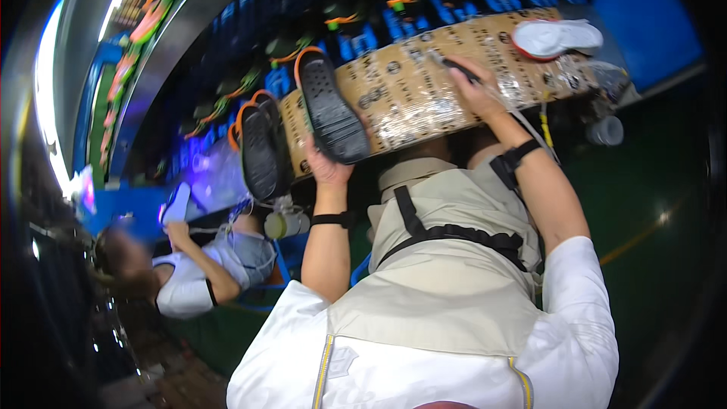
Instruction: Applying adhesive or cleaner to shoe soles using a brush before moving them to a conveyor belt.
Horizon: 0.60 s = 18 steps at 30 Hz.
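My left hand (329, 163) grips a black shoe sole (329, 106) with an orange rim by its lower end, raised with its patterned face showing. In my right hand (473, 91), a slim black-handled tool (460, 70) with a pale tip is held above the cardboard (397, 91). A thin pale cord or tube (530, 123) runs from that tool past my right forearm. To the left of the held sole stand more black soles with orange rims (263, 148). White soles (556, 36), one with a red edge, lie at the cardboard's right end.
Behind the cardboard, a row of dark shoes with orange and green trim (399, 1) lines the blue-lit conveyor. At left a co-worker (201, 265) holds a pale sole (176, 203). A whitish jar (286, 224) hangs below the bench edge; a grey cup (605, 131) is at right.
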Tool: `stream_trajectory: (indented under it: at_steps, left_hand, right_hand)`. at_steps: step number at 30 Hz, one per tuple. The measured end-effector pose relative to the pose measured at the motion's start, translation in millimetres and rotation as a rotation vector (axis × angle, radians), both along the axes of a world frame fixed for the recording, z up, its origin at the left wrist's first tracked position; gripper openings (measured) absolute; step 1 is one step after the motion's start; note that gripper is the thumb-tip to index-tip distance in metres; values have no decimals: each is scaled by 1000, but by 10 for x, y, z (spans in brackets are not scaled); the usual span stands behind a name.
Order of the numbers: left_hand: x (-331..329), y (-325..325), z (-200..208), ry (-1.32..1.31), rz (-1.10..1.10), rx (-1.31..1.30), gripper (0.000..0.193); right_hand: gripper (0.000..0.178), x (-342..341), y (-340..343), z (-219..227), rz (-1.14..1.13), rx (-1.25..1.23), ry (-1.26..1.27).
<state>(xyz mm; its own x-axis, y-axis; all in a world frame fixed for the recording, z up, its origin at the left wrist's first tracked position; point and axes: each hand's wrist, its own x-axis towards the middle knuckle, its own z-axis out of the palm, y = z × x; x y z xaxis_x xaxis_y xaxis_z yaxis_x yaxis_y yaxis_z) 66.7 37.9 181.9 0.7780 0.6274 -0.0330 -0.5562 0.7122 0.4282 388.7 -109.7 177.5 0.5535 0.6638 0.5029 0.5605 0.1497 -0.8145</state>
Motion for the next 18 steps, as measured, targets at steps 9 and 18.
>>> stream_trajectory:
  at_steps: [9, 18]
  left_hand:
    - [-211, 95, -69, -14, 62, -6, 85]
    - [-212, 96, -130, 86, 91, 22, 103]
  right_hand:
    - [30, -55, 104, 54, 32, -69, 7]
    - [30, -70, 67, 140, 34, -138, 13]
